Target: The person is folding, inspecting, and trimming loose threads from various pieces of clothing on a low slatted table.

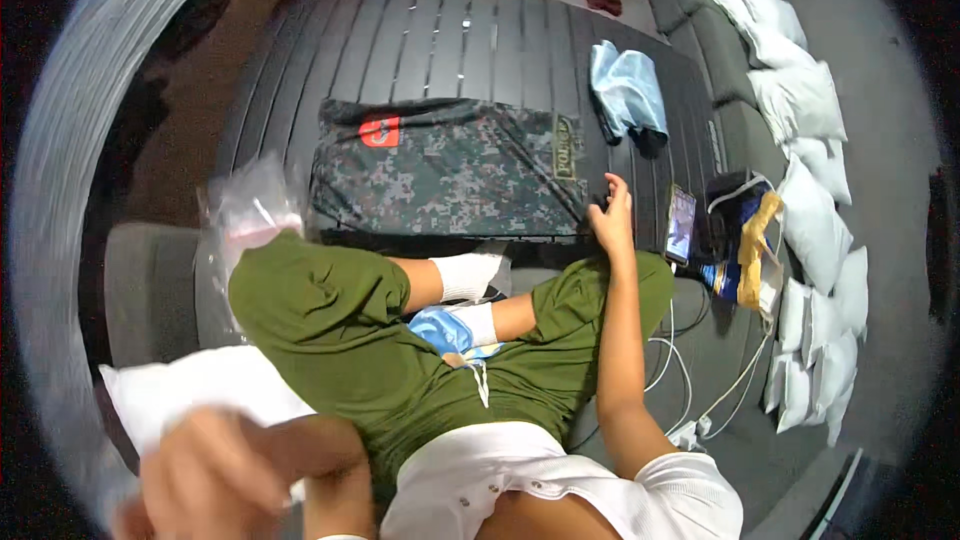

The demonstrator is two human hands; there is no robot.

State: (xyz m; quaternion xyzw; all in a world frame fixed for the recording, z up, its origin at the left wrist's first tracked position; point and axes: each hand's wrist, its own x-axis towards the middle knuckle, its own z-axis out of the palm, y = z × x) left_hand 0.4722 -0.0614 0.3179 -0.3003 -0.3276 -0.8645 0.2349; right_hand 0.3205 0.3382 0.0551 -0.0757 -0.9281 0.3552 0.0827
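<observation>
Two hands differ: the right hand (612, 212), fingers loosely spread, rests on the near-right corner of the camouflage garment (450, 168), lying crosswise ahead; the blurred left hand (225, 475) hovers close, its grip unclear.

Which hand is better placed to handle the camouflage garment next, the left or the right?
Probably the right hand: it rests at the edge of the camouflage garment. The left hand is raised near the camera, blurred, far from it.

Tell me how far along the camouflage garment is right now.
Done: the camouflage fabric garment lies spread flat on the dark slatted surface. In hand: the right hand rests at its right edge; the left hand is raised, blurred, holding nothing visible. Left: no fold made yet; the light blue cloth lies untouched.
</observation>
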